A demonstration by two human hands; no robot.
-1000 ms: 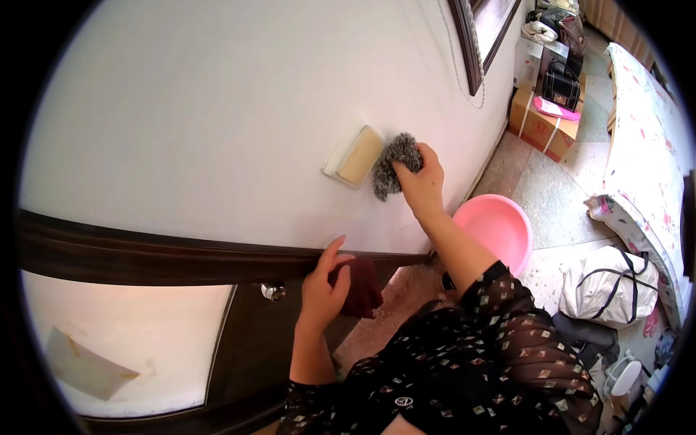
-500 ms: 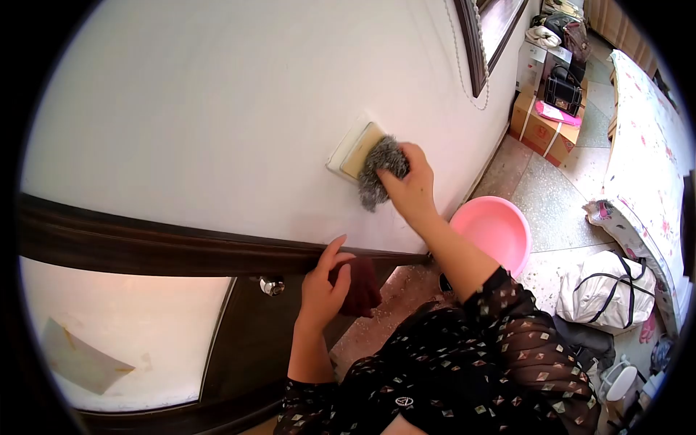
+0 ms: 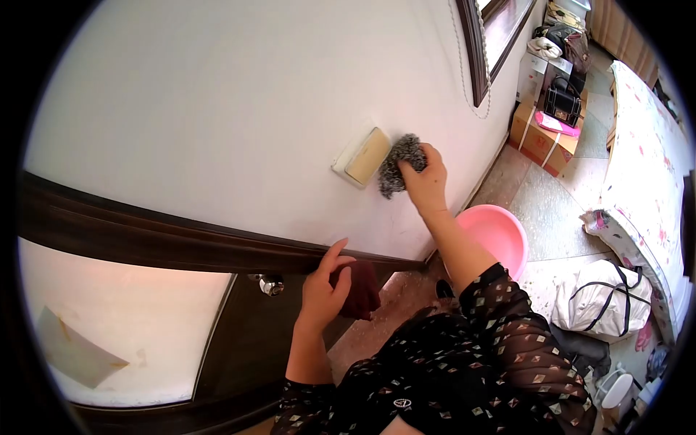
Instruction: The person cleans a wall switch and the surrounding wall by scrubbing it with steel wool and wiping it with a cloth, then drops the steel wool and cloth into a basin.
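Observation:
My right hand (image 3: 428, 177) grips a grey shaggy cloth (image 3: 402, 165) between thumb and fingers. The cloth is at the white wall (image 3: 239, 130), just right of a wall switch (image 3: 368, 156) with a yellowish face and pale frame. By the dark wooden door frame (image 3: 167, 230), my left hand (image 3: 326, 286) is closed on a dark red cloth (image 3: 359, 291) that hangs below its fingers. Its index finger points up against the frame's edge. Part of the red cloth is hidden behind the hand.
A pink basin (image 3: 500, 235) stands on the floor beyond my right forearm. Farther back are a cardboard box (image 3: 540, 138) with a black handbag (image 3: 562, 101) on it, and a bed (image 3: 645, 159). A white bag (image 3: 602, 299) lies at right. The door has a round knob (image 3: 272, 285).
My right hand has moved the grey cloth off the switch to the right, so the switch face now shows fully. The left hand stays in nearly the same place.

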